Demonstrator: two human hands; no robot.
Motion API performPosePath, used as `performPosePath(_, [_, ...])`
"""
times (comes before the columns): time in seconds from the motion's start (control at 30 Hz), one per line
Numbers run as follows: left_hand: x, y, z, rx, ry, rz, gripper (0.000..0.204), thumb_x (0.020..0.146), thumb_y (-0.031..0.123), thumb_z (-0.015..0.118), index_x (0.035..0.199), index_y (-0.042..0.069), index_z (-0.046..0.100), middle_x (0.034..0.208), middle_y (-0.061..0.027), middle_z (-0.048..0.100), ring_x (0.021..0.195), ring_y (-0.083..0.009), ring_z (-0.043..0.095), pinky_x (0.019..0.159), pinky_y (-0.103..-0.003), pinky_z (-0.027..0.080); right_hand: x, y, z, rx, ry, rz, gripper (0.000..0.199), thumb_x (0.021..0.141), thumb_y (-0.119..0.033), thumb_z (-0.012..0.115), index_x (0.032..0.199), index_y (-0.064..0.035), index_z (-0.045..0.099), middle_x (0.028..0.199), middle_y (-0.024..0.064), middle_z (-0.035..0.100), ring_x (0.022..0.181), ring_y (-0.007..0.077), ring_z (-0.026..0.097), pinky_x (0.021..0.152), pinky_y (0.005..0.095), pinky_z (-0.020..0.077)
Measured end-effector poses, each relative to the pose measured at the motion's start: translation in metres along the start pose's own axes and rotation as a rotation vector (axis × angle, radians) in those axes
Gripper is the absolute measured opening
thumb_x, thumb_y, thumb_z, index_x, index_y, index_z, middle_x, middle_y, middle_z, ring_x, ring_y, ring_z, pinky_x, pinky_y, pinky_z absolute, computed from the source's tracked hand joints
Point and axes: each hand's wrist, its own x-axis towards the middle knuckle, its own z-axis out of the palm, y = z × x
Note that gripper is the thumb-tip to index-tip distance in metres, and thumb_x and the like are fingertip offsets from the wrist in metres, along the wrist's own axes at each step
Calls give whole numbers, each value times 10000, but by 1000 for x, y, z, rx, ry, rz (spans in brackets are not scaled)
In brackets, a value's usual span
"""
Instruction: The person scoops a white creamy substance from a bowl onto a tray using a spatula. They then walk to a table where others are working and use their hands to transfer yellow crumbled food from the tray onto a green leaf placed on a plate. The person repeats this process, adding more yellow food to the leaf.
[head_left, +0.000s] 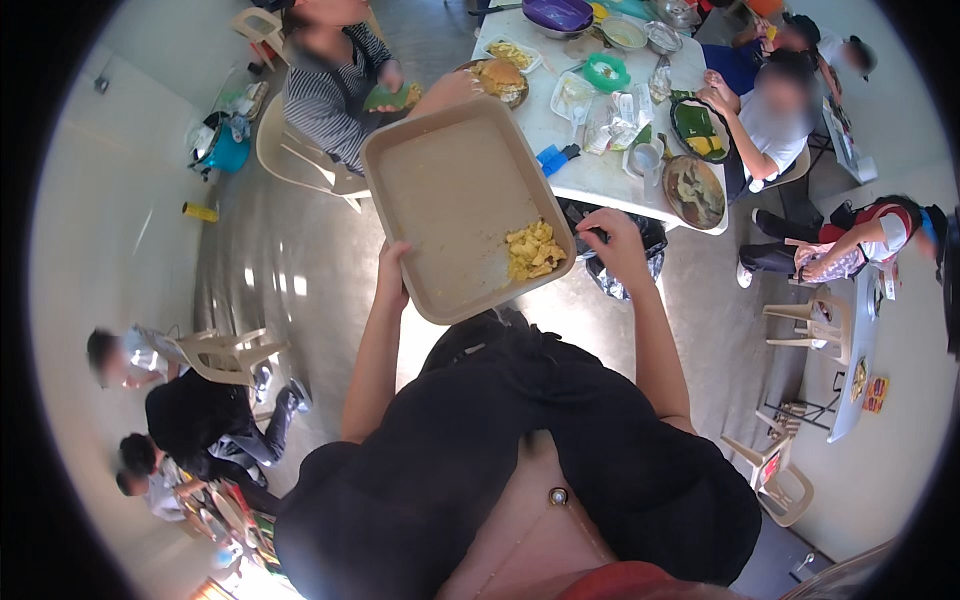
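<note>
A beige rectangular tray (450,190) is tilted in front of me above the floor, at the table's near left corner. My left hand (394,268) grips its left side, thumb over the rim. Yellow, crumbly food pieces (534,250) lie heaped in its near right corner, and small crumbs dot the bottom. Just off the tray's right edge is my right hand (618,245), its fingers bent and apart with nothing visible in them. Beyond the tray's far edge another person's forearm (448,92) shows; the hand's contact with the tray cannot be made out.
The white table (590,180) holds a green bowl (607,71), a purple basin (558,14), a leaf-lined dish (699,130) and a round brown board (694,192). A black bag (645,262) hangs below its near edge. People sit at both sides; a chair (300,150) stands left.
</note>
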Motion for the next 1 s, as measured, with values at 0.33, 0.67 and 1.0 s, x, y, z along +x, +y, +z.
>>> performPosePath(0.33, [76,33,-7,-25,8,-4,508,729,149,481,1191,-19,352,1059,-161,484,960,-264,524,806,-369,462,42,63,27,512,194,745,116,780,-60,553,873,-40,619,740,20,601,667,78,542,604,211,432])
performPosePath(0.67, [74,23,-13,-50,280,21,381,731,186,513,1066,26,425,965,-112,507,907,-235,528,794,-363,451,126,168,88,475,-134,1020,177,822,-243,526,959,-138,565,771,7,599,613,88,546,518,229,396])
performPosePath(1.0, [55,-2,10,-107,546,89,534,762,81,442,1269,-17,307,1192,-150,447,1089,-260,457,913,-350,389,212,233,117,345,-304,828,155,780,-185,543,885,-88,603,732,22,603,595,99,551,474,220,390])
